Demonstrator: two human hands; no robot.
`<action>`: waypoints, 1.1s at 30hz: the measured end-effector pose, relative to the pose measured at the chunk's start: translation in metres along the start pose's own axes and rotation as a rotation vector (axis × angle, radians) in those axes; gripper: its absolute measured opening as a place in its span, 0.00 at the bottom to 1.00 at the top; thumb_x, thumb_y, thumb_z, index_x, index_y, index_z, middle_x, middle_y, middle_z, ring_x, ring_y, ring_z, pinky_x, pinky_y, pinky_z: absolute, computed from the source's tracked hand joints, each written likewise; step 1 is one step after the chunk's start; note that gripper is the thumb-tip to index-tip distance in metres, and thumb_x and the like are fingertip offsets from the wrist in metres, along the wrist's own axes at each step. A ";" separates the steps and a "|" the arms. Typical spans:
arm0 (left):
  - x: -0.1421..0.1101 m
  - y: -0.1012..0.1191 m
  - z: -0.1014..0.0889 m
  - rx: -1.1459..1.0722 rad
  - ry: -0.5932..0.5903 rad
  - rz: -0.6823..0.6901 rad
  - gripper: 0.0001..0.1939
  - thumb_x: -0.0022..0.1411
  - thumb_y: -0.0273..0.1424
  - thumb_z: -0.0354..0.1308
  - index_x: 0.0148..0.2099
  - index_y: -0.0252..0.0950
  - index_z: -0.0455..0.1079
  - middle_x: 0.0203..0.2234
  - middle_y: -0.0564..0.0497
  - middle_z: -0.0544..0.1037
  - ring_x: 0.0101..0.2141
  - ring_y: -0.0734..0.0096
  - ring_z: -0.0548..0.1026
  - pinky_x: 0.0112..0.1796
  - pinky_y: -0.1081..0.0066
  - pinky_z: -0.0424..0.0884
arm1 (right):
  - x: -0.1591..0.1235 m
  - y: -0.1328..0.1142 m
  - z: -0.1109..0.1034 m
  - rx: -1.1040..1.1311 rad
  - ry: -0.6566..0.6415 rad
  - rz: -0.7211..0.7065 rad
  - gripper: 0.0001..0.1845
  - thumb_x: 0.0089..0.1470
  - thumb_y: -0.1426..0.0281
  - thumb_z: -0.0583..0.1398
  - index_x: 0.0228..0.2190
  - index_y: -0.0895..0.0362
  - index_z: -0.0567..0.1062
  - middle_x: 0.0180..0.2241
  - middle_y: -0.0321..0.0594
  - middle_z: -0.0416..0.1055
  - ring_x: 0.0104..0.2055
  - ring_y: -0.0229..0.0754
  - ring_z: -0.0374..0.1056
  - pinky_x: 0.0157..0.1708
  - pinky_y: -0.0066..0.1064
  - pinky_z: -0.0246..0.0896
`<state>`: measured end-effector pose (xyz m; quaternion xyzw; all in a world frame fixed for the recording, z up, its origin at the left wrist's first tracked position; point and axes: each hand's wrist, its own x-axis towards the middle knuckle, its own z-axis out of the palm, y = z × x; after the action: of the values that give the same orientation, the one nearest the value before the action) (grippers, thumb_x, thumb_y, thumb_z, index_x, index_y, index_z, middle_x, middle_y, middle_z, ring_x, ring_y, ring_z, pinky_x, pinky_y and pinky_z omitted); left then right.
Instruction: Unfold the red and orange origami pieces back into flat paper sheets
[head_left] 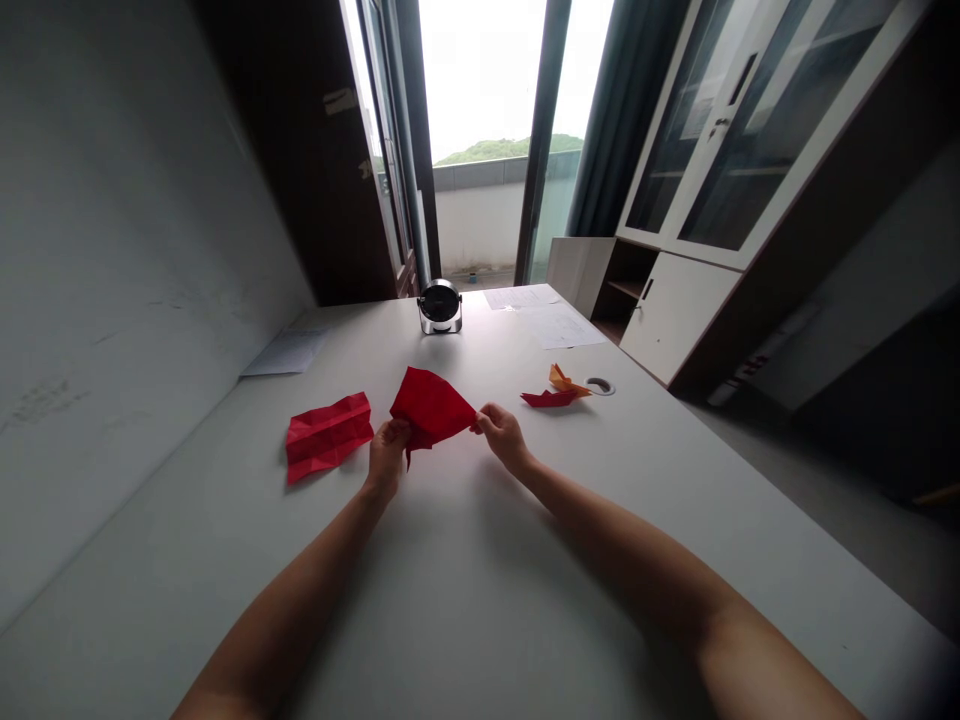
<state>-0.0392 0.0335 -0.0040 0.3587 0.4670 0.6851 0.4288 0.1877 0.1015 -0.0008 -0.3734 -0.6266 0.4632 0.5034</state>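
Observation:
Between my two hands a partly folded sheet of red paper [433, 405] is held up above the white table. My left hand [388, 455] is closed on its lower left edge, the thumb pressed on the paper. The fingers of my right hand [501, 432] pinch its pointed right corner. A second red sheet [328, 436], creased and opened out, lies just left of my left hand. To the right of my right hand lie a red folded paper boat [550, 398] and an orange folded paper piece [566, 381], touching each other.
A roll of tape [600, 386] lies beside the folded pieces. At the far edge of the table [450, 580] stands a small black and silver round device [440, 306]. White papers [562, 325] lie at the back right, another sheet [285, 351] along the left wall.

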 end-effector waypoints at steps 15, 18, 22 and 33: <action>-0.017 0.004 0.013 0.323 -0.100 0.106 0.17 0.59 0.39 0.61 0.48 0.37 0.71 0.43 0.44 0.77 0.39 0.62 0.77 0.37 0.63 0.76 | -0.009 -0.009 0.011 0.168 -0.182 0.109 0.14 0.50 0.61 0.63 0.35 0.58 0.74 0.31 0.39 0.75 0.32 0.40 0.71 0.32 0.31 0.68; -0.015 0.002 0.013 0.244 -0.081 0.103 0.18 0.58 0.39 0.62 0.48 0.36 0.72 0.44 0.44 0.78 0.42 0.62 0.77 0.41 0.62 0.75 | -0.006 -0.012 0.009 0.343 -0.116 0.142 0.16 0.47 0.60 0.66 0.34 0.58 0.75 0.32 0.39 0.75 0.34 0.42 0.71 0.35 0.34 0.68; -0.011 -0.001 0.011 0.208 -0.028 0.131 0.19 0.56 0.40 0.65 0.46 0.34 0.73 0.42 0.43 0.79 0.44 0.62 0.76 0.46 0.62 0.72 | -0.002 -0.012 0.006 0.436 -0.008 0.188 0.19 0.44 0.58 0.68 0.34 0.58 0.75 0.33 0.41 0.75 0.35 0.43 0.71 0.38 0.36 0.69; -0.020 0.004 0.016 0.341 -0.157 0.139 0.14 0.58 0.40 0.62 0.41 0.36 0.72 0.37 0.47 0.78 0.38 0.66 0.75 0.42 0.65 0.71 | -0.009 -0.009 0.011 0.506 -0.139 0.288 0.19 0.49 0.61 0.67 0.40 0.58 0.75 0.37 0.46 0.76 0.38 0.48 0.73 0.34 0.40 0.73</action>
<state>-0.0186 0.0194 0.0029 0.5099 0.5154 0.5939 0.3486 0.1785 0.0877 0.0048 -0.2883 -0.4648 0.6958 0.4656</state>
